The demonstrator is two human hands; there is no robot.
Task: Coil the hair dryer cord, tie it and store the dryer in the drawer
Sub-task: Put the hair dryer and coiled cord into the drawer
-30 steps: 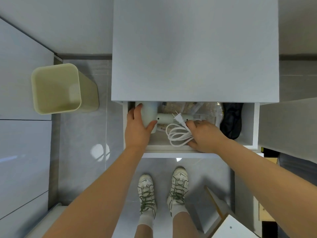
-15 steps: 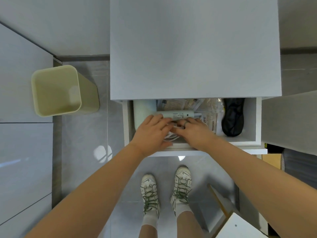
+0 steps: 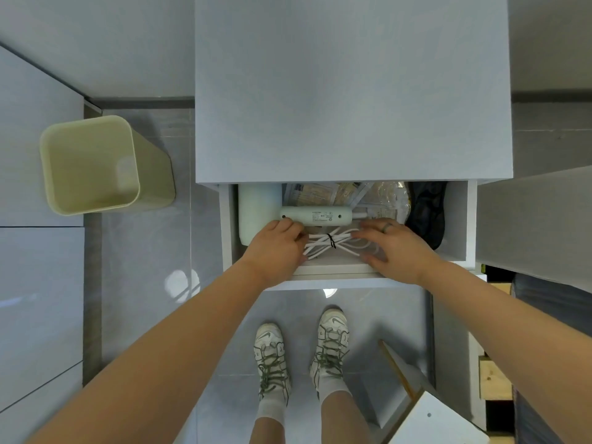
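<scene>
Head view. The drawer [image 3: 458,219] under the grey cabinet top [image 3: 352,91] stands pulled out, and the pale green hair dryer [image 3: 315,216] lies inside it, barrel at the left wall and handle pointing right. Its white cord [image 3: 347,243] lies just in front of the handle as a flattened bundle, cinched at the middle by a black tie [image 3: 331,241]. The left hand [image 3: 275,248] holds the bundle's left loops, fingers curled over them and thumb beneath. The right hand [image 3: 397,248] (a ring on one finger) rests on the right loops with fingers nearly straight.

Clear packets [image 3: 336,193] and a dark pouch [image 3: 427,213] share the drawer; a beige bin [image 3: 93,165] stands on the floor to the left.

Judged step: coiling and tying look complete, and the bundle is being settled beside the dryer. The next move calls for tucking the loops below the rim, withdrawing both hands and pushing the drawer front in without trapping cord.
</scene>
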